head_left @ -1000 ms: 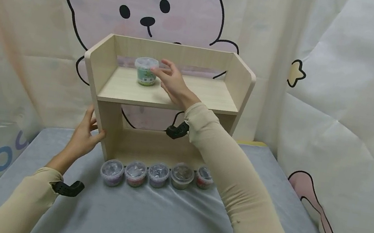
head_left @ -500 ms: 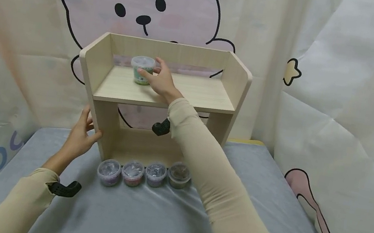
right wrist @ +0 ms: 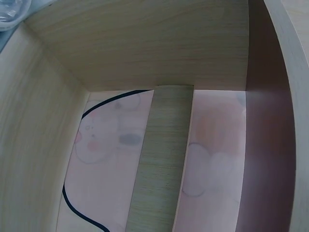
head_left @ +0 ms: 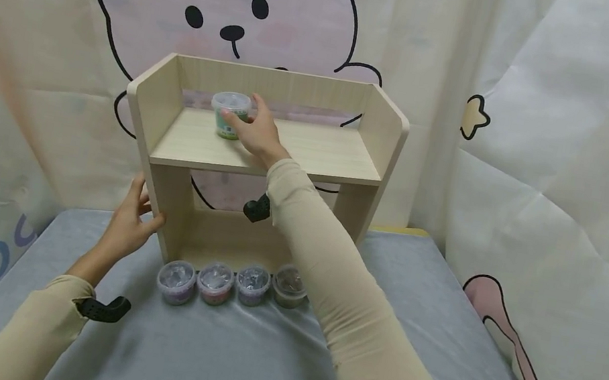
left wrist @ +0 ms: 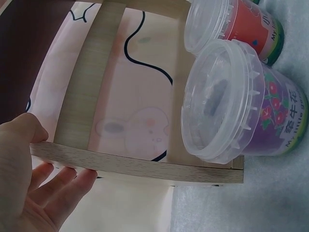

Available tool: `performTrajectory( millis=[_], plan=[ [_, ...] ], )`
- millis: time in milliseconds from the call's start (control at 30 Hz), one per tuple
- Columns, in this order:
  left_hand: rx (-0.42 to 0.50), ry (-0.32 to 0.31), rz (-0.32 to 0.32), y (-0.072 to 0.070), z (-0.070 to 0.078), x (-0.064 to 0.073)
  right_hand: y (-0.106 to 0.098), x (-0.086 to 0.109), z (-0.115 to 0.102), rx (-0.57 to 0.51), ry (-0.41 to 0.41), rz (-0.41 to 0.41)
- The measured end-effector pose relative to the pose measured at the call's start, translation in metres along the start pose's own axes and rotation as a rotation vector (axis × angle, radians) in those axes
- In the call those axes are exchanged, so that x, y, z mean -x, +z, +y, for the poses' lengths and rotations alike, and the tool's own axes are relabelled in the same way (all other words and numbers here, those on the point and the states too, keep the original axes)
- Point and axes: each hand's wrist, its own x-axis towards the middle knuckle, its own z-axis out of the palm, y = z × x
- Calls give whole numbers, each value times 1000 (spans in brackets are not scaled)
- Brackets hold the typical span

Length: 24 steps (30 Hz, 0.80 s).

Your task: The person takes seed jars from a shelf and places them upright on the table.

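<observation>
On the upper board of a small light-wood shelf unit (head_left: 311, 147) stands a clear-lidded plastic tub (head_left: 231, 102) with a green label. My right hand (head_left: 262, 136) grips that tub from its right side, thumb at the front and fingers behind. My left hand (head_left: 130, 229) holds the unit's left side panel. In the left wrist view, the thumb lies on one face of the side panel (left wrist: 140, 166) and the fingers on the other. The right wrist view looks into the lower compartment (right wrist: 145, 43); the right hand is outside that view.
Several lidded tubs line up on the grey-blue cloth along the unit's front, among them a purple one (left wrist: 277, 108) and a red one (left wrist: 248, 29). My right sleeve (head_left: 347, 298) crosses the row's right end. A printed curtain (head_left: 431, 50) hangs behind.
My right hand has moved left and closed its thumb and fingers around the green-labelled tub. The right forearm now hides the rightmost tub. My left hand keeps its hold on the panel.
</observation>
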Motion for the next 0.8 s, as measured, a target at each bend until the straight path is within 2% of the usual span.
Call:
performTrajectory(
  millis=[200,400,633,800],
  plan=[
    [-3,-5,-9,1,-2,-3,-1,-2,3,4,-43,-2],
    [0,1,-9,2,0,-5,-6,-1,3,-71,-42,-26],
    [1,-2,-27,2,0,-2,-16,9,-2,-47,5,-134],
    [15,7,-17,1,-1,-1,-24,18,-6,-72,0,-181]
  ],
)
